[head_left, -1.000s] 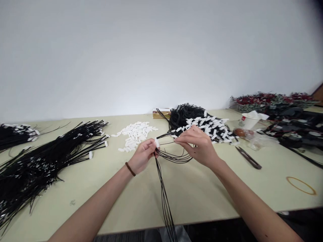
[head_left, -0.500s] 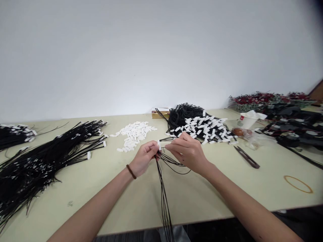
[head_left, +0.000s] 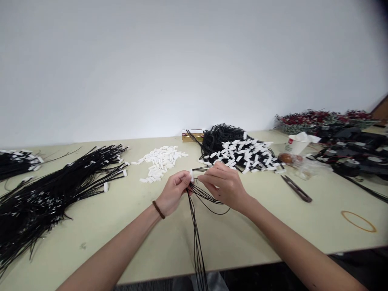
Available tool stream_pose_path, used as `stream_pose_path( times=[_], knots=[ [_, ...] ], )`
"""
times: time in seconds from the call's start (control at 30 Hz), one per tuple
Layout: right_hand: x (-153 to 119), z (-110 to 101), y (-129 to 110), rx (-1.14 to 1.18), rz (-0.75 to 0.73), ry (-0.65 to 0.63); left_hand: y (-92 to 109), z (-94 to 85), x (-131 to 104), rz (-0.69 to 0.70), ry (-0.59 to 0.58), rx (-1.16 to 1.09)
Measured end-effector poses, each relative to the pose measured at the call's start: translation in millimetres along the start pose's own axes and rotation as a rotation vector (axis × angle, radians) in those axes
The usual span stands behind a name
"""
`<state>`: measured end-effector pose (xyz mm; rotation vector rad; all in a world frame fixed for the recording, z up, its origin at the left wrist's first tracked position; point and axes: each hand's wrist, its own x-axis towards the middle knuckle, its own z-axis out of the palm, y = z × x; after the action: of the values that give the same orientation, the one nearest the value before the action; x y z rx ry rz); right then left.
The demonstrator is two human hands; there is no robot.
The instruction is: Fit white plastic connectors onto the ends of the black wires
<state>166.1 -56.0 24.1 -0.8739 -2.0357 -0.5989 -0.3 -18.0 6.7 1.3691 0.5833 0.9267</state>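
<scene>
Nearby lie connectors (head_left: pixel 161 159) and, seemingly, snips (head_left: pixel 296 188); hands (head_left: pixel 226 184) partly hide wires (head_left: pixel 206 194).

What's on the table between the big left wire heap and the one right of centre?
Head view: loose white connectors, with the gold box farther back.

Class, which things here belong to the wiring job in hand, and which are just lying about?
Belonging to the job:
small white plastic connector, in left hand
thin black wires, at right hand
pile of loose white connectors
long black wire bundle

Apparently just lying about:
white paper cup
thin yellow ring
red and green sprays
</scene>
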Motion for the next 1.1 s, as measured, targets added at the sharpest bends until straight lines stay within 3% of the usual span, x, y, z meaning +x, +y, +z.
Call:
stream_pose_path(
  times=[0.2,0.4,0.77,0.97,1.1],
  knots=[
    [-2,4,1,-0.047,-0.001,-0.014,0,2.4,1,-0.026,-0.002,-0.029],
    [-1,1,6,-0.069,0.025,-0.032,1,-2.6,3,-0.163,-0.007,-0.123],
    [-4,12,2,-0.125,-0.019,-0.083,-1,-4.6,2,-0.253,-0.101,-0.141],
    [-2,10,-1,0.012,0.053,-0.05,-1,-4.5,3,-0.268,0.03,-0.219],
    [-4,11,-5,0.085,-0.052,-0.12,-5,-7.6,6,-0.23,0.146,-0.282]
  ],
)
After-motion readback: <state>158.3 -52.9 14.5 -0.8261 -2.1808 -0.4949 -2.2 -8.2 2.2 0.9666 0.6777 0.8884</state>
